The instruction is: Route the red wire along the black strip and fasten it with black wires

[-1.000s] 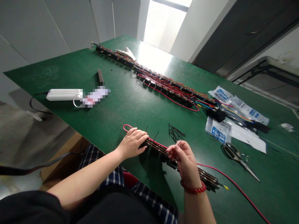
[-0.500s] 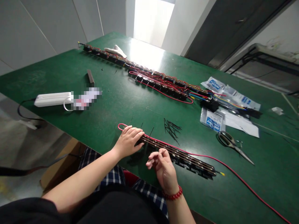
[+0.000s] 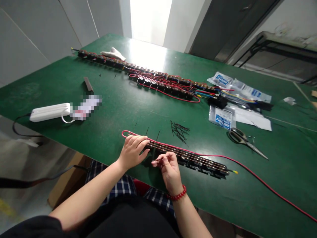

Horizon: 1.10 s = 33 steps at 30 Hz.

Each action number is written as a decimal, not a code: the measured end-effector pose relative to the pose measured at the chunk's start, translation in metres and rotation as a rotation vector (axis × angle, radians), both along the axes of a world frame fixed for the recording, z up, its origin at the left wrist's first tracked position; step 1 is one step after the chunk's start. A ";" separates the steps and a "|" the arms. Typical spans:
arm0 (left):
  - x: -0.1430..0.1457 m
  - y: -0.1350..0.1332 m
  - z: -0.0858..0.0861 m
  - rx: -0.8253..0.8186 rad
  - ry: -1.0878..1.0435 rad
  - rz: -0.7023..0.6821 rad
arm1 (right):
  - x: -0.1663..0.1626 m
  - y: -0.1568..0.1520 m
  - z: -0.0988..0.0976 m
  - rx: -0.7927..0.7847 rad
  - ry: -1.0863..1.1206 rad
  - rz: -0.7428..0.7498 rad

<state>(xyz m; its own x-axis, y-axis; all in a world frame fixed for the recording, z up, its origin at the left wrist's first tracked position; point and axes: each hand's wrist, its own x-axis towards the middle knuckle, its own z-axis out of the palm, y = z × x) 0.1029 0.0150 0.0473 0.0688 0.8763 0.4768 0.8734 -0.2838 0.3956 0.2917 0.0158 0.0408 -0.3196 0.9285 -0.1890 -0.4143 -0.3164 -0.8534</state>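
Observation:
My left hand [image 3: 133, 148] lies over the left part of a long black strip [image 3: 198, 160] with thin metal rods along its top, fingers across it and thumb on the near side. A red cable [image 3: 183, 147] runs along the strip's far side and loops back at its left end. Thin black ties [image 3: 157, 136] stick up beside my left fingers. Just in front of the strip's middle, my right hand [image 3: 169, 168] is closed in a pinch; what it holds is too small to make out. A heap of loose black ties [image 3: 179, 130] lies beyond the strip.
Further back lie a longer wired strip [image 3: 99, 59] and a shorter one [image 3: 163, 87] with red wires. Scissors [image 3: 245, 142], labelled plastic bags [image 3: 223, 120] and white paper [image 3: 252, 118] are on the right. A white power strip [image 3: 49, 111] and a grey bar [image 3: 88, 84] are on the left.
My right hand has drawn its fingers closer together and moved slightly left and up in the picture. The left hand stays on the strip. The whole view has shifted a little.

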 end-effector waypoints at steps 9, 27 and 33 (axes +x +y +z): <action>0.034 -0.024 0.003 -0.308 -0.494 -0.085 | 0.000 -0.001 0.000 -0.015 0.024 -0.035; 0.032 -0.017 -0.009 -0.368 -0.575 -0.170 | 0.000 0.003 -0.003 -0.043 0.084 -0.064; 0.027 -0.019 -0.008 -0.325 -0.664 -0.143 | 0.001 0.004 0.000 -0.034 0.095 -0.029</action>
<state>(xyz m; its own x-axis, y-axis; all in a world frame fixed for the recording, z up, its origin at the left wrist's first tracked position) 0.1302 -0.0040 0.0393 -0.0192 0.9841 0.1764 0.3852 -0.1556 0.9096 0.2926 0.0195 0.0410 -0.3103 0.9313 -0.1907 -0.5024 -0.3310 -0.7988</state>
